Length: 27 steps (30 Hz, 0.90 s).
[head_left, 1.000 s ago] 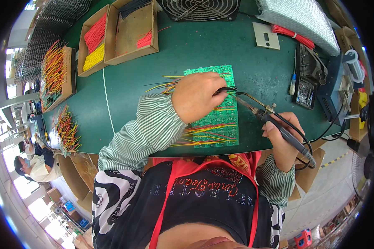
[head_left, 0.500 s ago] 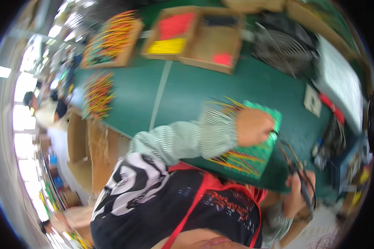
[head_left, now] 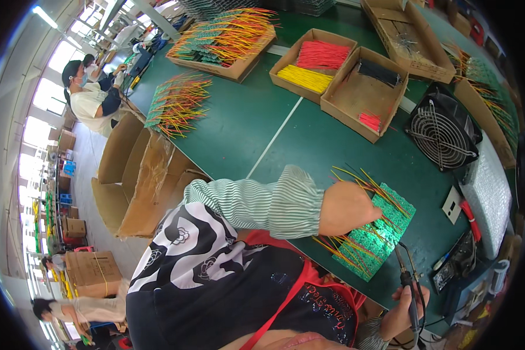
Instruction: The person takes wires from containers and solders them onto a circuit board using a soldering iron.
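My left hand [head_left: 350, 209], its fingers pinched, reaches over the left part of a green circuit-board panel [head_left: 370, 244]. A thin dark red wire shows at its fingertips; the grip itself is partly hidden by the hand. Yellow and red wires [head_left: 356, 256] stick out from the panel on both sides of this hand. Held in my right hand [head_left: 403, 303] is a soldering iron [head_left: 413, 303] with a thin metal guide beside its tip. The tip is close to the panel's right edge; whether it touches, I cannot tell.
Wired boards fill a cardboard tray [head_left: 239, 71] at the back left, with another wired stack [head_left: 178, 105] before it. Divided boxes [head_left: 326, 100] hold red, yellow and black wires. A black fan [head_left: 440, 135], a bubble-wrapped block [head_left: 487, 195] and a blue-grey device [head_left: 478, 291] stand right. People work far left.
The whole view has shifted and sharpened. My left hand has drawn back leftward across the panel, uncovering more of it. The soldering iron stays in my right hand, its tip still near the panel.
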### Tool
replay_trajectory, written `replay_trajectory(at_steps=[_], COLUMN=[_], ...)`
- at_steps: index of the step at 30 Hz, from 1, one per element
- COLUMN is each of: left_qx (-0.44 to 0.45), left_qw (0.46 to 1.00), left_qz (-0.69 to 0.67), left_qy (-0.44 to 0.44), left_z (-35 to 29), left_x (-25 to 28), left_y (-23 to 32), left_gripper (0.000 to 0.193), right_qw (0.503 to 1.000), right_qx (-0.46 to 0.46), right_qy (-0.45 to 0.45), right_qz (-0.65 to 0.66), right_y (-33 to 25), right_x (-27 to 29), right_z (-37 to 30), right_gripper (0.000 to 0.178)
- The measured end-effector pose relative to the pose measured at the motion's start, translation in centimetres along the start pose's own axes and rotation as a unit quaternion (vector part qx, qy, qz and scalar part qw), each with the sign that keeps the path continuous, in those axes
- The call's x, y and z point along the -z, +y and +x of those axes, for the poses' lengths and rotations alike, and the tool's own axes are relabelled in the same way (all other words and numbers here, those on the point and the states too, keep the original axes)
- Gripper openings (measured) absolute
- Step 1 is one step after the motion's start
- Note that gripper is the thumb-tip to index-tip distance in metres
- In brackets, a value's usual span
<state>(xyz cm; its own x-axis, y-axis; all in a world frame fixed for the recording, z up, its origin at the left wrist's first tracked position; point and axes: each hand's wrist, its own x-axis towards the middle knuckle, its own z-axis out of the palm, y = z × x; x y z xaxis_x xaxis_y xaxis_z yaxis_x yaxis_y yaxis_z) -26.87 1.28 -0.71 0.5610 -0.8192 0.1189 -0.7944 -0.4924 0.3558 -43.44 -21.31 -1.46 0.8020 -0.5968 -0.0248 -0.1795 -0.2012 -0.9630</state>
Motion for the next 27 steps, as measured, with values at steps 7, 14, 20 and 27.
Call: replay_trajectory(at_steps=[7,14,20,27], left_qx=[-0.018,0.009,0.118,0.114], left_qw=[0.998,0.997,0.976,0.974], left_qz=[0.059,0.055,-0.175,-0.169], left_qy=[0.011,0.059,-0.049,-0.099], left_z=[-1.6,-1.6,-0.4,-0.2], left_x=[-3.2,-3.0,-2.1,-2.2], left_y=[2.1,0.6,-1.2,-1.3], left_gripper=[0.008,0.015,0.018,0.019], right_qw=[0.999,0.996,0.996,0.992], right_qx=[-0.035,-0.060,-0.047,-0.082], right_qy=[0.007,-0.045,-0.058,-0.072], right_qz=[-0.007,0.052,0.048,0.063], right_y=[-0.9,-0.7,-0.3,0.4], right_x=[0.0,0.0,-1.1,-2.8], right_z=[-1.3,-2.4,-2.4,-1.8], right_gripper=[0.023,0.017,0.016,0.016])
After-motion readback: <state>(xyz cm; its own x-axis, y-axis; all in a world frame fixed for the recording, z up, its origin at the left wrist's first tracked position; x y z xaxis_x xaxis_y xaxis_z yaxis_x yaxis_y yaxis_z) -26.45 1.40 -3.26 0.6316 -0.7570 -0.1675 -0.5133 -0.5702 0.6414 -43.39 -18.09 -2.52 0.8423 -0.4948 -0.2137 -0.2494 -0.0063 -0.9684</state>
